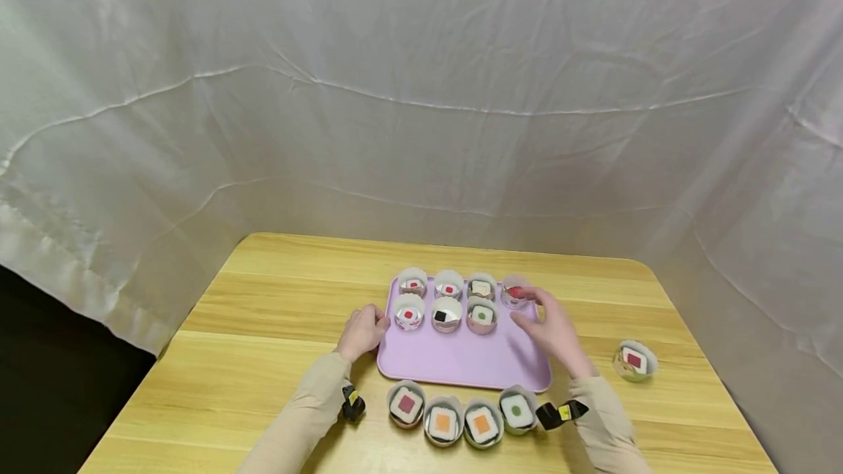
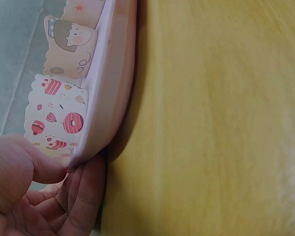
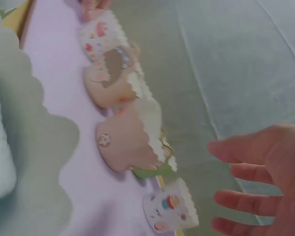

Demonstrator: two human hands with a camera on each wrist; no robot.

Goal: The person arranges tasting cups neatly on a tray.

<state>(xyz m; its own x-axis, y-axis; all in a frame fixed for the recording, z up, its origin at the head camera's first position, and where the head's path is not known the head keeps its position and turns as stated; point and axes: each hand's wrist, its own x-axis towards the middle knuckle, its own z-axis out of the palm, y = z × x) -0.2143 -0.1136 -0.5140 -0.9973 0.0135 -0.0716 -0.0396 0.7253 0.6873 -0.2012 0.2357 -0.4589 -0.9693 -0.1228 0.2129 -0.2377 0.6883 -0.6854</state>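
A lilac tray (image 1: pixel 448 364) bears several paper cups with small sushi-like pieces, in two rows along its far side. At the tray's left edge, my left hand (image 1: pixel 361 331) pinches the rim; in the left wrist view the thumb lies at the rim with the fingers curled below it. A cup with dessert prints (image 2: pixel 59 115) stands just inside that edge. Over the tray's right side, my right hand (image 1: pixel 553 328) has its fingers spread beside the far-right cup (image 3: pixel 167 209). In the right wrist view, a gap shows between the fingers and this cup.
In front of the tray, several more filled cups stand in a curved row, among them one with a green-centred piece (image 1: pixel 517 410). Another cup (image 1: pixel 635 361) stands alone at the right of the wooden table (image 1: pixel 263 364). Grey-white cloth (image 1: pixel 421 130) hangs behind the table.
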